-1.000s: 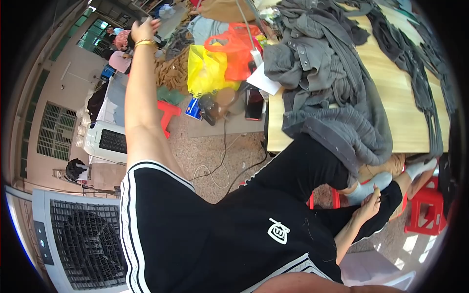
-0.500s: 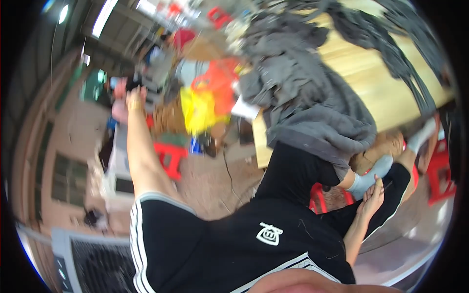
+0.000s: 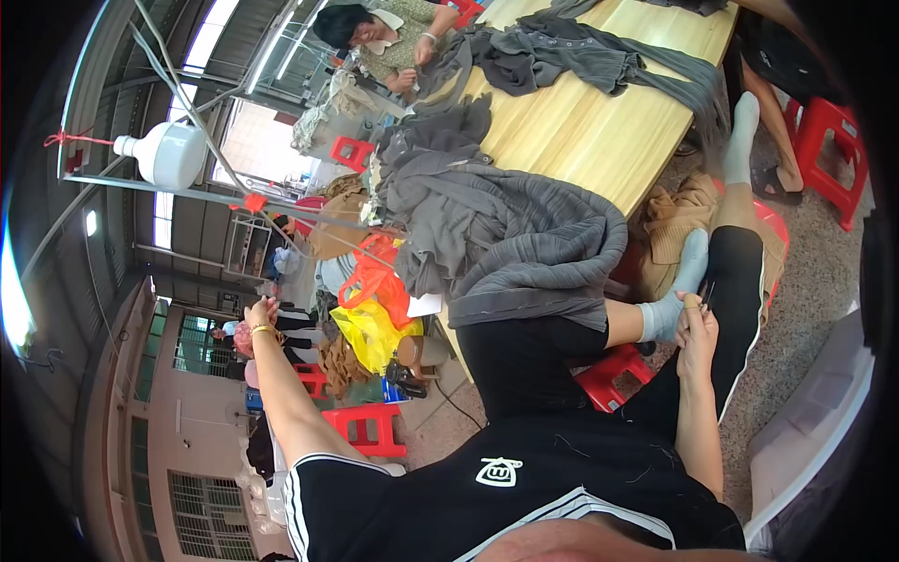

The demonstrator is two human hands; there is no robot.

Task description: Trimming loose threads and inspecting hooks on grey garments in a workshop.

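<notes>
Far out to my left, my left hand [image 3: 263, 313] is raised at arm's length with its fingers curled together. Whatever may be in them is too small to make out. My right hand [image 3: 697, 335] is closed over my lower leg, beside a light blue sock [image 3: 690, 267]. A small dark pointed tool [image 3: 709, 294] sticks out of its fingers, and a tan cover [image 3: 693, 302] wraps one fingertip. Grey ribbed garments [image 3: 524, 239] lie heaped over the near table corner and my knee, apart from both hands.
More grey garments [image 3: 571, 51] lie along the wooden table [image 3: 599, 131], where a co-worker [image 3: 403, 47] handles cloth at the far end. Red stools [image 3: 370, 429], yellow [image 3: 375, 337] and orange bags [image 3: 379, 272] stand left of it. A white lamp [image 3: 169, 155] hangs at upper left.
My view has swung, bringing the lamp and the co-worker into sight. My left hand appears lower in the picture, still stretched out. My right hand stays closed beside the sock.
</notes>
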